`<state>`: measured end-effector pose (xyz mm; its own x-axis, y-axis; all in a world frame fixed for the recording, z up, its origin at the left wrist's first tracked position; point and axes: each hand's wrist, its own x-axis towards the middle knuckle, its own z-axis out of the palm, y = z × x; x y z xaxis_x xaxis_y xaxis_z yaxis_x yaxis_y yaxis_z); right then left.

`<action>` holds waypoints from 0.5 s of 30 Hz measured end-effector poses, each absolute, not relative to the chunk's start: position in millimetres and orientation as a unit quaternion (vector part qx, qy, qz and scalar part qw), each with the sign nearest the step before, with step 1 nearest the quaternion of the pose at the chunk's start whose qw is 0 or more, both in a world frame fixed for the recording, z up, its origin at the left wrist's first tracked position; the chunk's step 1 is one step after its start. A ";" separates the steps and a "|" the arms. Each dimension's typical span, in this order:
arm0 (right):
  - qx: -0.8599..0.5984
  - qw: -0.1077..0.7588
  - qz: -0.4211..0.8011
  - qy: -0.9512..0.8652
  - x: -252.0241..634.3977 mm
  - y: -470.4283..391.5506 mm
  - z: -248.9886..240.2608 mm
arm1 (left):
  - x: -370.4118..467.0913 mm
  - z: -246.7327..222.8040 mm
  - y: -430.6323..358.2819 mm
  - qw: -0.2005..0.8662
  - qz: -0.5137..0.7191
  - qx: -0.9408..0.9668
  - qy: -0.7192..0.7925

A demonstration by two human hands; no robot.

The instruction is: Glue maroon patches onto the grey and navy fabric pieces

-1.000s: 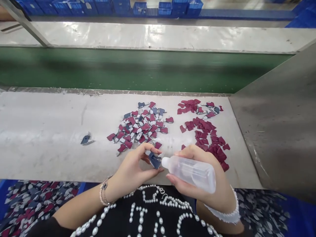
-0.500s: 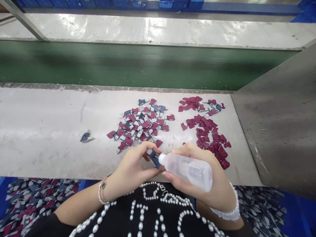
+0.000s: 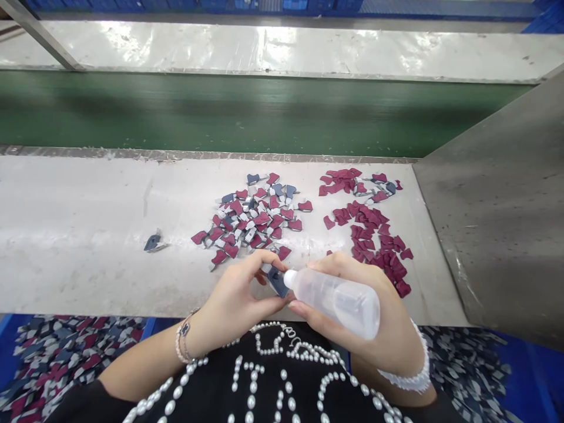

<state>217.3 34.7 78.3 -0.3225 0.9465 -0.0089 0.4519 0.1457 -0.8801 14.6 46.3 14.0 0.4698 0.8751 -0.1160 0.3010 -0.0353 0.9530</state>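
We hold a translucent bottle point(image 3: 335, 298) in our right hand point(image 3: 370, 299), tilted, its white tip at the small dark blue piece point(image 3: 277, 282); we cannot make out how full it is. Our right grip is closed around the bottle. Our left hand point(image 3: 235, 294) pinches the piece between thumb and fingers, above the near edge of the desk point(image 3: 88, 282).

Below that edge, the left blue bin point(image 3: 5, 338) holds maroon, grey and dark blue pieces, and the right blue bin point(image 3: 524, 376) holds mostly grey and dark ones. On the desk we see a mixed pile point(image 3: 255, 220) beyond our hands, maroon pieces point(image 3: 388, 258) to its right, and a lone dark piece point(image 3: 153, 242) to its left.

A metal panel point(image 3: 506, 205) stands on the right. Beyond run a green strip point(image 3: 264, 111), a shiny pale ledge point(image 3: 264, 50) and blue crates point(image 3: 295, 6).
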 end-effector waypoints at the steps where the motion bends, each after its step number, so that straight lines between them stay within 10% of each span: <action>1: -0.504 0.303 0.414 -0.695 217.4 34.4 78.3 | 14.6 13.8 46.0 0.534 0.266 0.670 0.442; 15: -0.509 0.281 0.409 -0.703 218.1 32.6 80.2 | 16.2 12.6 45.4 0.542 0.262 0.668 0.437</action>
<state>218.1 32.6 80.2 -0.3233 0.9461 -0.0208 0.4856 0.1470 -0.8617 16.2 45.4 12.6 0.4814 0.8677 -0.1234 0.2999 -0.0308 0.9535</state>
